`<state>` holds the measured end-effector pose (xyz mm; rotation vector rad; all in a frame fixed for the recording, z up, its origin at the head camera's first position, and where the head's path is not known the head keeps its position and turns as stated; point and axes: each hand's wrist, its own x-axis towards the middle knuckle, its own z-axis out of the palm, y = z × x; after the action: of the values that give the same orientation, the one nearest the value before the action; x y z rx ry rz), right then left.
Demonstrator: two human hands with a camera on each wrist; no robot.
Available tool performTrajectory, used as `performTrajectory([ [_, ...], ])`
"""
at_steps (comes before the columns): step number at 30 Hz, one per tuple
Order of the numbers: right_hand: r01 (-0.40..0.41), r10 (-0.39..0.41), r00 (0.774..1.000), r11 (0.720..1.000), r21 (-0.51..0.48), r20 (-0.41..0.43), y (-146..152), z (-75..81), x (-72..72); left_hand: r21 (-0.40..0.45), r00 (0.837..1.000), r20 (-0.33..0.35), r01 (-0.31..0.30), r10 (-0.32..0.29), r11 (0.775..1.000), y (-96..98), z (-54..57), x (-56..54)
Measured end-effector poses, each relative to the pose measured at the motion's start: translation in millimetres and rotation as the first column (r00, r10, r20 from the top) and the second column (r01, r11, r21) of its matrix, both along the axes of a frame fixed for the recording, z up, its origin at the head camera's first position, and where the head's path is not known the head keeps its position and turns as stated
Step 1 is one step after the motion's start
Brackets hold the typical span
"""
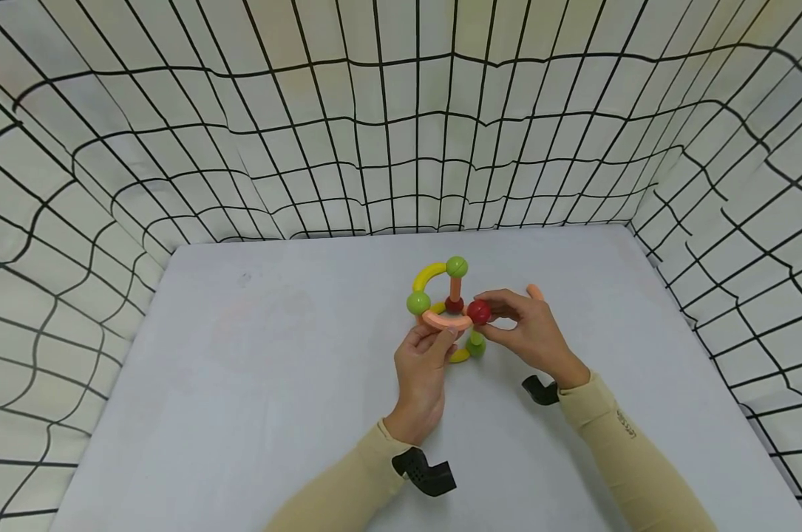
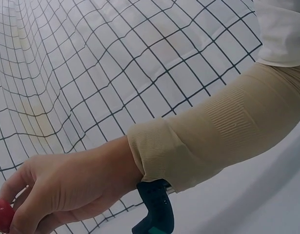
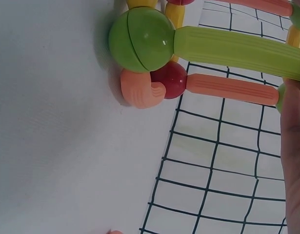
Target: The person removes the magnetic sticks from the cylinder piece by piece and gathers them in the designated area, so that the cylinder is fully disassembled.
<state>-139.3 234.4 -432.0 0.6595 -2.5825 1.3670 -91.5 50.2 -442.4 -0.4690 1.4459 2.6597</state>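
A toy frame of colored balls and rods stands on the table, with green balls (image 1: 457, 267) and yellow curved rods (image 1: 429, 275). My left hand (image 1: 422, 373) pinches a curved orange rod (image 1: 446, 322) at the frame's near side. At that rod's right end is a red ball (image 1: 480, 312), pinched between the thumb and fingers of my right hand (image 1: 539, 332). The left wrist view also catches the red ball (image 2: 2, 214) at its edge. Close up in the right wrist view are a green rod (image 3: 237, 50), a green ball (image 3: 142, 40) and a straight orange rod (image 3: 231, 89).
Behind my right hand lies another orange piece (image 1: 534, 292) on the white table (image 1: 254, 369). Black netting (image 1: 401, 148) over pale walls surrounds the table at the back and both sides. Each wrist carries a black mount (image 1: 427, 473).
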Motion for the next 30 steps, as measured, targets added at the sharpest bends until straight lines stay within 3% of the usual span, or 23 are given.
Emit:
performTrajectory([
  [30, -0.019, 0.019, 1.000, 1.000, -0.006, -0.006, -0.6, -1.0, -2.4, -0.086, 1.000, 0.021, 0.015, -0.013, 0.996, -2.2, 3.5, -2.3],
])
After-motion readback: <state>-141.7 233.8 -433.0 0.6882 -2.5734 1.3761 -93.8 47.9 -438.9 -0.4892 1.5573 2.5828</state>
